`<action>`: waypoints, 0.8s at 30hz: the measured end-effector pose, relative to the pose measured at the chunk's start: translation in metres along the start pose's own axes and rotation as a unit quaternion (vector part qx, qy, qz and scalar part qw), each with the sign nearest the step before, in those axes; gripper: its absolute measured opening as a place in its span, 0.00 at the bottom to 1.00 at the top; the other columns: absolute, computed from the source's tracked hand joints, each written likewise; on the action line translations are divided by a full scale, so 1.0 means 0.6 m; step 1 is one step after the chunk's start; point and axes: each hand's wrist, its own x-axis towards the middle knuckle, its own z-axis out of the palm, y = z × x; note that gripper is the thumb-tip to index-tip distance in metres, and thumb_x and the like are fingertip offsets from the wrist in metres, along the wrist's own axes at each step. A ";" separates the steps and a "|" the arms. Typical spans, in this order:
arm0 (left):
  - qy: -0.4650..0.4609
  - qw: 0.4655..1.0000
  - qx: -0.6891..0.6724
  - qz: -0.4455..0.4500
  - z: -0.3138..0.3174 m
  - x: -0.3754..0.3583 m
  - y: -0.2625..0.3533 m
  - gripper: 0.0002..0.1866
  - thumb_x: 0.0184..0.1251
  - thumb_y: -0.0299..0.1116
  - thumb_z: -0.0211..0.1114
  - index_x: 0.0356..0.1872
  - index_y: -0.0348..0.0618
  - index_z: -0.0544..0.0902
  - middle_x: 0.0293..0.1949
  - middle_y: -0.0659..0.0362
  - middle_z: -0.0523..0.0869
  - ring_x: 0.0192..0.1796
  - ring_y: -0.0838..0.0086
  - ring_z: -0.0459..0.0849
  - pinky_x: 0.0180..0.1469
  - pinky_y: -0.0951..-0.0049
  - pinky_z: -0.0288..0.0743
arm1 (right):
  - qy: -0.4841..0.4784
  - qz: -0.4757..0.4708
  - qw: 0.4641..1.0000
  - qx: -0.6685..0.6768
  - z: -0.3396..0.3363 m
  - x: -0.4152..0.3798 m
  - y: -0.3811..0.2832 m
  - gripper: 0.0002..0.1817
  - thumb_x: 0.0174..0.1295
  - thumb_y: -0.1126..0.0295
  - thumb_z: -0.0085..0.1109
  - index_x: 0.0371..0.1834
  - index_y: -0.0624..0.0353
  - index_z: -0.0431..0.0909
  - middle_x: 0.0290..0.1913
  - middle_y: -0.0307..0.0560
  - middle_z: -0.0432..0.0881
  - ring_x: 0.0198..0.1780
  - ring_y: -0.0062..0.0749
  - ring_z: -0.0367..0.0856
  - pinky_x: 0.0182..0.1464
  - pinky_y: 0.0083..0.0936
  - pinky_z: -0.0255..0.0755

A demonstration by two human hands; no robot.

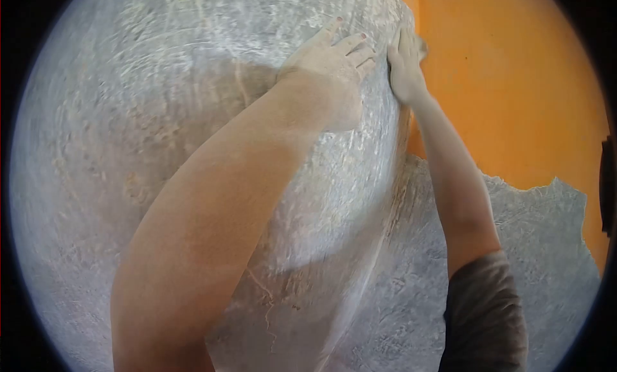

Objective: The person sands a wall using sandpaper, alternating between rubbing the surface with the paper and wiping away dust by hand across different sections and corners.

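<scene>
A large grey, wet-looking sheet with vein-like lines and an irregular edge, like a hide, fills most of the head view. My left hand lies on its upper part, fingers spread and pointing up and to the right. Just to the right, at the sheet's upper right border, my right hand rests with its fingers stretched upward. Part of that hand's far side is hard to make out. Neither hand shows anything gripped in it.
Behind the sheet is a smooth orange panel, showing at the upper right. A ridge or fold runs down the sheet, and its ragged lower right part overlaps the orange. A dark object sits at the right edge.
</scene>
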 end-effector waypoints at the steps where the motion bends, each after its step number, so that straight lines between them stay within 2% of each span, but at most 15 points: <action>1: 0.009 1.000 0.000 -0.007 0.003 0.005 0.004 0.33 0.80 0.46 0.43 0.82 0.48 0.58 0.83 0.65 0.56 0.85 0.73 0.49 0.87 0.57 0.36 | 0.009 0.044 0.999 0.019 -0.002 0.023 0.003 0.40 0.80 0.49 0.28 0.83 0.70 0.39 0.85 0.65 0.39 0.86 0.58 0.31 0.84 0.48 0.27; 4: 0.022 1.000 -0.006 -0.010 0.010 0.012 0.014 0.33 0.79 0.45 0.44 0.81 0.48 0.59 0.83 0.64 0.57 0.85 0.73 0.50 0.87 0.58 0.35 | 0.013 0.007 1.000 0.018 0.009 -0.077 -0.009 0.39 0.80 0.51 0.27 0.83 0.71 0.39 0.86 0.62 0.39 0.86 0.61 0.30 0.84 0.51 0.26; 6: 0.033 0.999 -0.012 -0.009 0.019 0.013 0.015 0.33 0.79 0.45 0.45 0.81 0.47 0.59 0.83 0.64 0.58 0.84 0.73 0.50 0.87 0.58 0.36 | -0.009 -0.027 1.000 -0.008 0.001 -0.224 -0.060 0.39 0.80 0.53 0.27 0.83 0.71 0.39 0.85 0.64 0.39 0.85 0.66 0.29 0.83 0.56 0.25; 8: 0.055 0.998 -0.014 -0.016 0.026 0.012 0.016 0.33 0.78 0.44 0.46 0.81 0.46 0.60 0.82 0.63 0.59 0.84 0.73 0.51 0.87 0.58 0.37 | -0.017 -0.053 0.998 0.013 0.006 -0.286 -0.080 0.39 0.79 0.53 0.27 0.83 0.72 0.39 0.85 0.66 0.39 0.84 0.69 0.29 0.83 0.59 0.24; 9: 0.055 0.998 -0.008 -0.015 0.025 0.012 0.016 0.33 0.77 0.44 0.46 0.80 0.45 0.61 0.82 0.63 0.60 0.84 0.73 0.51 0.86 0.58 0.37 | -0.013 -0.065 0.997 0.029 0.013 -0.294 -0.086 0.39 0.79 0.54 0.27 0.83 0.72 0.39 0.85 0.66 0.39 0.84 0.71 0.28 0.82 0.60 0.23; 11: 0.057 0.998 0.010 -0.017 0.021 0.013 0.017 0.33 0.76 0.43 0.47 0.80 0.44 0.62 0.82 0.62 0.61 0.84 0.72 0.52 0.86 0.58 0.38 | 0.016 -0.088 0.996 -0.026 0.010 -0.167 -0.064 0.41 0.78 0.50 0.29 0.82 0.73 0.40 0.85 0.68 0.39 0.85 0.66 0.33 0.84 0.55 0.27; 13: 0.081 0.996 -0.021 -0.012 0.027 0.014 0.013 0.33 0.75 0.42 0.48 0.79 0.43 0.63 0.82 0.61 0.61 0.84 0.72 0.53 0.86 0.58 0.39 | 0.019 0.024 0.999 0.016 0.008 -0.031 -0.024 0.42 0.78 0.48 0.32 0.82 0.74 0.42 0.84 0.69 0.40 0.85 0.61 0.37 0.84 0.49 0.32; 14: 0.090 0.995 -0.038 -0.007 0.031 0.013 0.012 0.33 0.75 0.42 0.49 0.79 0.43 0.63 0.82 0.61 0.62 0.84 0.72 0.53 0.86 0.58 0.39 | 0.025 0.044 0.998 0.027 0.008 -0.022 -0.024 0.43 0.77 0.48 0.33 0.82 0.74 0.42 0.84 0.68 0.40 0.85 0.59 0.38 0.84 0.47 0.33; 16: 0.088 0.996 -0.033 0.001 0.025 0.006 0.014 0.33 0.75 0.42 0.50 0.79 0.43 0.63 0.81 0.60 0.62 0.84 0.71 0.54 0.86 0.59 0.39 | 0.029 0.095 0.994 0.041 0.012 -0.035 -0.037 0.44 0.77 0.46 0.34 0.82 0.74 0.43 0.85 0.68 0.40 0.85 0.56 0.40 0.84 0.44 0.35; 19: 0.088 0.995 -0.035 0.010 0.027 0.000 0.019 0.34 0.75 0.43 0.51 0.79 0.42 0.63 0.81 0.59 0.62 0.83 0.71 0.55 0.86 0.59 0.40 | 0.005 0.027 0.999 -0.030 0.014 -0.252 -0.114 0.45 0.77 0.48 0.34 0.81 0.78 0.40 0.83 0.74 0.39 0.85 0.64 0.35 0.83 0.53 0.29; 21: 0.087 0.995 -0.044 0.007 0.031 -0.008 0.021 0.34 0.75 0.43 0.51 0.79 0.42 0.63 0.81 0.58 0.63 0.83 0.71 0.56 0.86 0.59 0.41 | -0.084 0.066 0.994 0.016 0.001 -0.347 -0.165 0.51 0.73 0.43 0.40 0.80 0.81 0.37 0.83 0.78 0.37 0.85 0.65 0.30 0.83 0.56 0.27; 24: 0.082 0.995 -0.047 0.010 0.033 -0.004 0.027 0.33 0.75 0.42 0.51 0.79 0.41 0.63 0.80 0.57 0.64 0.83 0.70 0.57 0.86 0.59 0.43 | -0.027 0.076 0.995 -0.065 0.018 -0.269 -0.140 0.52 0.73 0.40 0.38 0.81 0.79 0.37 0.83 0.75 0.37 0.85 0.63 0.31 0.84 0.52 0.28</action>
